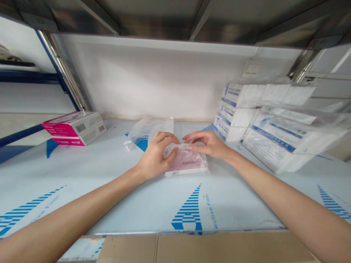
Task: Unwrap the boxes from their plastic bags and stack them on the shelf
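A flat pink-and-white box (189, 162) lies on the film-covered shelf, inside a clear plastic bag (202, 157). My left hand (160, 153) is closed on the bag's left side, its thumb over the plastic near the box. From the right, my right hand (205, 144) pinches the bag's gathered upper edge between thumb and fingers. The box's far side is partly hidden by the plastic and my fingers. Just behind my left hand rests another clear plastic bag (153, 126), flat on the shelf.
Pink-and-white boxes (74, 128) are stacked at the left. On the right stand plastic-wrapped packs of white-and-blue boxes (276, 135). A metal shelf (175, 22) hangs low overhead. Cardboard (203, 250) lies along the front edge, below the shelf surface (123, 212).
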The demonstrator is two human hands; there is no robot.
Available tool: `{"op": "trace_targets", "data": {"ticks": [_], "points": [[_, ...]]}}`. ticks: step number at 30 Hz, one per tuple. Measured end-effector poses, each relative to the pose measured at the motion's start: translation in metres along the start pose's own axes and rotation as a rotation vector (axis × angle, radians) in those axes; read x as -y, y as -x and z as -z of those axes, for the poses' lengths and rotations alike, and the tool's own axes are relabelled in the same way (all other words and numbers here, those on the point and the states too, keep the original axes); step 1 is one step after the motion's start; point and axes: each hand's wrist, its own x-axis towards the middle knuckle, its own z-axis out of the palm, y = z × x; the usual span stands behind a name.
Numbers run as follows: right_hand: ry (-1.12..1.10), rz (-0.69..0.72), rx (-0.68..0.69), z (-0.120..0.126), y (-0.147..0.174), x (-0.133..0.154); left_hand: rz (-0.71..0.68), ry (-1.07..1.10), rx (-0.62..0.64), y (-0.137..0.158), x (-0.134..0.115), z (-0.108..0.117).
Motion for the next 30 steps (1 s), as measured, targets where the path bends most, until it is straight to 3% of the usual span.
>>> {"op": "trace_targets", "data": {"ticks": [9,15,18,24,27,30], "points": [[-0.128,-0.022,-0.097,0.011,0.0,-0.004,0.256,0.128,-0.118,-0.002,0.002,0.004],[-0.223,-0.026,-0.09,0.004,0.001,0.001,0.106,0.069,-0.028,-0.002,-0.003,0.003],[-0.178,-0.005,-0.106,0.002,0.001,0.005,0.119,0.059,-0.038,-0.003,-0.005,0.003],[-0.169,-0.016,-0.276,0.013,-0.001,0.008,0.296,0.452,-0.151,-0.014,0.002,0.018],[-0.187,-0.016,-0.333,0.016,-0.003,0.009,0.307,0.6,-0.185,-0.021,0.004,0.03],[-0.092,0.083,-0.424,0.014,-0.004,0.013,0.253,0.712,-0.087,-0.028,0.001,0.043]]}}
